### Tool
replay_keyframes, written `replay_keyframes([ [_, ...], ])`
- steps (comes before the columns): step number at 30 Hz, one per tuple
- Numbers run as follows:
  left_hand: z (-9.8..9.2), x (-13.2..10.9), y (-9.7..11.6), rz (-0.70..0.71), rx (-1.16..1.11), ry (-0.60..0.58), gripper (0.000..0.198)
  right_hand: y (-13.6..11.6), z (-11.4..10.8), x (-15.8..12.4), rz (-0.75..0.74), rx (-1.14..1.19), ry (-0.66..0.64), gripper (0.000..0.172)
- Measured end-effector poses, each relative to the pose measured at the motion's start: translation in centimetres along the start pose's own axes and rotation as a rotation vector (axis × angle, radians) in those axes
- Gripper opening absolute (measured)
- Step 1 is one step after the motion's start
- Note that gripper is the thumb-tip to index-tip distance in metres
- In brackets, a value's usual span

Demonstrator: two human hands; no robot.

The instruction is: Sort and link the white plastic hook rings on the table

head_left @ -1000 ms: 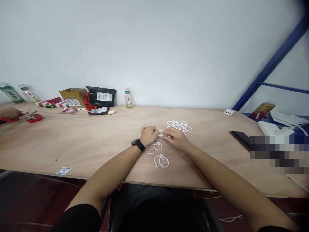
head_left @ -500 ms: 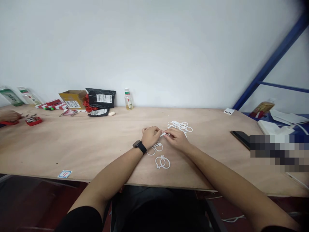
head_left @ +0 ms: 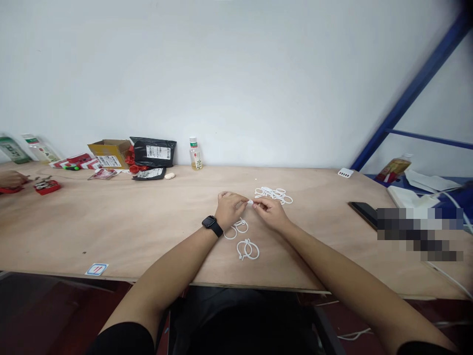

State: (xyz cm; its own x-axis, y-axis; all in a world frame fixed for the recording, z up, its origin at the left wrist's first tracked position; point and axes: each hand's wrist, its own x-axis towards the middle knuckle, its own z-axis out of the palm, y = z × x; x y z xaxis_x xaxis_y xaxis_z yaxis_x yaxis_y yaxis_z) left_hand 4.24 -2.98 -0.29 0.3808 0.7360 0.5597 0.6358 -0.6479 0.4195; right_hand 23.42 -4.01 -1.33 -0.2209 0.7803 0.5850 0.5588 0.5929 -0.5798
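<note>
Both of my hands meet over the middle of the wooden table (head_left: 129, 222). My left hand (head_left: 229, 208), with a black watch on its wrist, and my right hand (head_left: 269, 211) each pinch one end of a small white plastic ring piece (head_left: 250, 202) held between them. A heap of white rings (head_left: 274, 194) lies just beyond my right hand. Two linked pairs of white rings lie near my wrists, one pair (head_left: 236, 228) under my left hand and another pair (head_left: 247, 249) closer to the table's front edge.
At the back left stand a cardboard box (head_left: 108, 153), a black mailer bag (head_left: 154, 152), red parts and a small bottle (head_left: 194, 154). Another person's hand (head_left: 10, 178) shows at the far left. A black phone (head_left: 364, 212) and a white adapter (head_left: 345, 172) lie to the right.
My hands have drawn slightly closer together around the white piece. The view has shifted a little; the rings on the table have not moved.
</note>
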Motion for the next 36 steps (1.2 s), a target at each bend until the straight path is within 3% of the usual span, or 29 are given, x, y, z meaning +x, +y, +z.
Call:
replay_keyframes([
  [6,-0.1,0.0,0.0,0.051,-0.026,-0.033,0.022,0.8,0.1,0.0,0.017,0.055,-0.003,0.022],
  [20,0.2,0.0,0.4,0.062,-0.049,-0.048,0.020,-0.1,0.4,-0.1,0.025,0.013,0.033,0.016],
  [28,-0.7,0.3,0.0,0.046,0.007,0.036,0.028,0.3,-0.3,0.3,-0.033,-0.144,0.112,0.017],
  [30,-1.4,0.4,-0.8,0.054,-0.005,-0.043,0.029,1.0,-1.2,0.5,-0.058,-0.251,0.142,0.017],
  [33,-2.1,0.5,-2.0,0.163,-0.074,-0.351,0.022,2.4,-2.4,0.8,-0.019,-0.360,0.156,0.016],
  [36,-1.9,0.4,-2.5,0.172,-0.057,-0.503,0.023,2.9,-2.9,1.0,0.017,-0.359,0.114,0.015],
])
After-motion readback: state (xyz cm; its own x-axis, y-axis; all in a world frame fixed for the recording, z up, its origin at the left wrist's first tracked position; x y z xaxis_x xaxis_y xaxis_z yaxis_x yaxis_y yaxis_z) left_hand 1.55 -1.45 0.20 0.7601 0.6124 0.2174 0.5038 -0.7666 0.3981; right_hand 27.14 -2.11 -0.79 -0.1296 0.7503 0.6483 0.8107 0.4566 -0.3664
